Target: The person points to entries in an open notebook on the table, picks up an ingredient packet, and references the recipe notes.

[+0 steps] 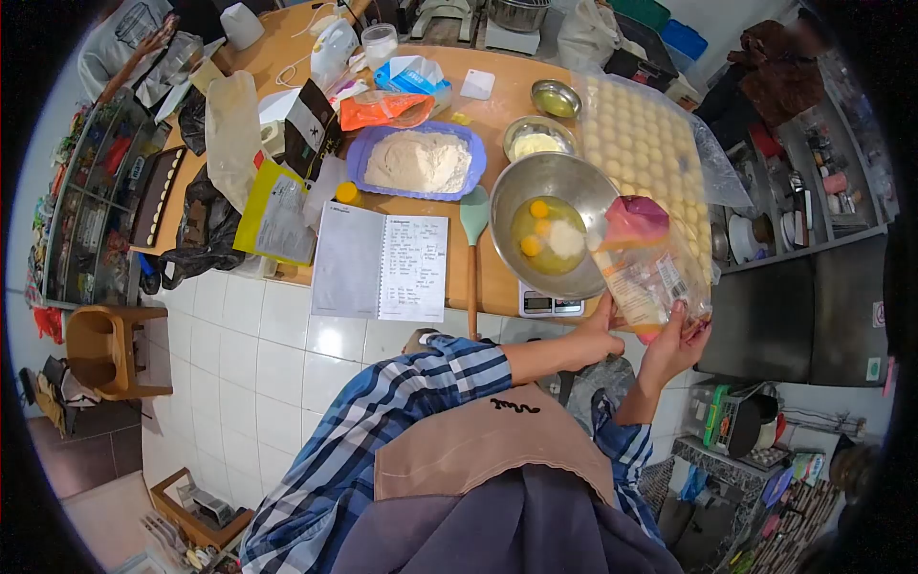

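Note:
A clear plastic bag with pink and orange print (636, 263) tilts against the right rim of a steel mixing bowl (516, 182); its pink end is by the rim. My right hand (672, 352) grips the bag's lower end, thumb on the front. At the bag's lower left edge, my left hand (593, 337) has its fingers curled in; they are partly hidden. Inside the bowl, egg yolks (532, 246) lie in clear egg white beside a pale, grainy heap (564, 239). Under the bowl sits a digital scale (552, 304).
A mint-headed spatula (473, 218) lies left of the bowl, beside an open notebook (381, 263). Behind are a purple tub of flour (478, 158) and two small metal bowls. A plastic-covered tray of pale dough balls (636, 124) fills the table's right side. Packets stand at left.

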`<move>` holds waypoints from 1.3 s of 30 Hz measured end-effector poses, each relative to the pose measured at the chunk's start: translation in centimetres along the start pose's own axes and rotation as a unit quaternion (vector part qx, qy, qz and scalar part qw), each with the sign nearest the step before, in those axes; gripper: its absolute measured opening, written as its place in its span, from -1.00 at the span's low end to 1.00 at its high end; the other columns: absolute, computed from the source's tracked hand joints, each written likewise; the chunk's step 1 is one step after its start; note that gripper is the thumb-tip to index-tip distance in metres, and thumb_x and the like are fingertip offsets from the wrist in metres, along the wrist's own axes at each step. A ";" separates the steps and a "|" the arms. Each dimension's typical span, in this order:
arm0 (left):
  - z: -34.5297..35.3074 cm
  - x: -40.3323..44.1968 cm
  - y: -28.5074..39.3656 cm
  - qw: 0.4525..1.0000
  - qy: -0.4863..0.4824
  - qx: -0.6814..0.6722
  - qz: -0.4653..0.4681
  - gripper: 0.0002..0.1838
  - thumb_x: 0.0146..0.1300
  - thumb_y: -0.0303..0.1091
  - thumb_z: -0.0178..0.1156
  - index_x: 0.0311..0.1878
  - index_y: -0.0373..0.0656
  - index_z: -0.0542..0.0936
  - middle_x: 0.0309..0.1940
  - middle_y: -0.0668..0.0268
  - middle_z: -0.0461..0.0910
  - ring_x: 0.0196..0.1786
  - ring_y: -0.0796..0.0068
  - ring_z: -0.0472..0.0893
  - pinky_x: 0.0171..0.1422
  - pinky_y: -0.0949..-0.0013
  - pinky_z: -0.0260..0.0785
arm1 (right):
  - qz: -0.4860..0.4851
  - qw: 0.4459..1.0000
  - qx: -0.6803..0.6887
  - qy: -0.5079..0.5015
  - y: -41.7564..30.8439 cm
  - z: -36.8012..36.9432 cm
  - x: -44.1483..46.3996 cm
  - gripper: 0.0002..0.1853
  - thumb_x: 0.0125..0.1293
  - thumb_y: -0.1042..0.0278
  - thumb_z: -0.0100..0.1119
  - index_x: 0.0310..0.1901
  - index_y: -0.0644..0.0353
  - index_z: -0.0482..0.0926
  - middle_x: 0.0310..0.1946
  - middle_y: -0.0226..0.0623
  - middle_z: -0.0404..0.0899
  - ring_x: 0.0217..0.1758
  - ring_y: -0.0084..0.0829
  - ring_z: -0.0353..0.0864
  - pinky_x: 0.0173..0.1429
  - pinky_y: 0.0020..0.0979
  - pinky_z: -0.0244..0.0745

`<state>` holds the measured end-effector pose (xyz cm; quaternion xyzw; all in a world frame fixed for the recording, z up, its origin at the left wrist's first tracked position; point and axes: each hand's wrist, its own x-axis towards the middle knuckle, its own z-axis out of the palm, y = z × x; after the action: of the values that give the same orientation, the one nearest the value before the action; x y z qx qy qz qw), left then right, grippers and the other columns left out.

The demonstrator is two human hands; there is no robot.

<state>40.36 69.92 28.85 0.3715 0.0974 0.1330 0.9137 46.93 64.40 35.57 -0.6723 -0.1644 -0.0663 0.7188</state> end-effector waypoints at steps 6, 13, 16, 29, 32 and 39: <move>-0.2 0.3 -0.6 1.000 -0.008 0.009 0.010 0.14 -0.32 -0.78 -0.03 0.34 0.06 -0.39 0.36 0.35 -0.12 0.28 0.26 0.15 -0.18 0.42 0.33 | -0.013 1.000 -0.011 0.014 0.1 -0.2 0.1 -0.61 0.17 0.48 0.11 0.00 0.42 0.28 -0.07 -0.14 0.41 -0.05 -0.42 0.41 0.04 -0.45 0.33; -0.4 0.4 -0.4 0.999 0.021 0.020 0.015 0.15 -0.32 -0.78 -0.02 0.34 0.05 -0.40 0.36 0.35 -0.14 0.21 0.26 0.19 -0.10 0.37 0.32 | -0.010 0.999 -0.045 0.008 0.6 1.4 0.9 -0.57 0.15 0.51 0.13 0.03 0.42 0.26 -0.08 -0.16 0.41 -0.04 -0.40 0.42 0.05 -0.45 0.31; -0.6 0.6 -0.5 0.999 0.025 0.005 0.023 0.14 -0.32 -0.79 -0.02 0.34 0.05 -0.40 0.35 0.34 -0.12 0.22 0.25 0.18 -0.10 0.38 0.32 | -0.024 0.999 -0.024 -0.022 2.1 1.4 1.0 -0.58 0.15 0.52 0.12 0.03 0.42 0.27 -0.09 -0.16 0.41 -0.06 -0.41 0.42 0.04 -0.46 0.31; -0.7 0.2 -0.5 0.999 0.032 0.010 0.008 0.08 -0.30 -0.79 -0.03 0.34 0.02 -0.27 0.28 0.33 0.04 0.28 0.29 0.15 -0.12 0.37 0.32 | -0.020 1.000 0.017 0.005 0.1 0.8 -0.3 -0.56 0.15 0.49 0.13 0.04 0.42 0.25 -0.11 -0.16 0.42 -0.10 -0.43 0.44 -0.03 -0.45 0.37; -0.7 0.4 -1.5 1.000 0.018 0.013 0.014 0.09 -0.30 -0.79 -0.03 0.35 0.03 -0.30 0.28 0.34 0.03 0.27 0.29 0.16 -0.12 0.36 0.32 | 0.003 1.000 0.008 0.004 1.6 -0.7 0.2 -0.59 0.18 0.48 0.11 0.05 0.39 0.27 -0.05 -0.17 0.41 -0.05 -0.44 0.41 0.03 -0.46 0.33; -0.5 0.1 -0.9 0.999 0.012 0.024 0.027 0.12 -0.32 -0.80 -0.02 0.35 0.05 -0.33 0.28 0.29 0.04 0.27 0.26 0.17 -0.07 0.39 0.30 | -0.005 1.000 -0.003 0.027 0.7 -0.7 -0.1 -0.65 0.18 0.47 0.11 -0.02 0.39 0.31 -0.06 -0.18 0.41 -0.08 -0.47 0.41 0.00 -0.47 0.33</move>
<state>40.50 69.66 27.90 0.3940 0.1014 0.1602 0.8994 47.11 63.70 34.87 -0.6714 -0.1476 -0.0884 0.7208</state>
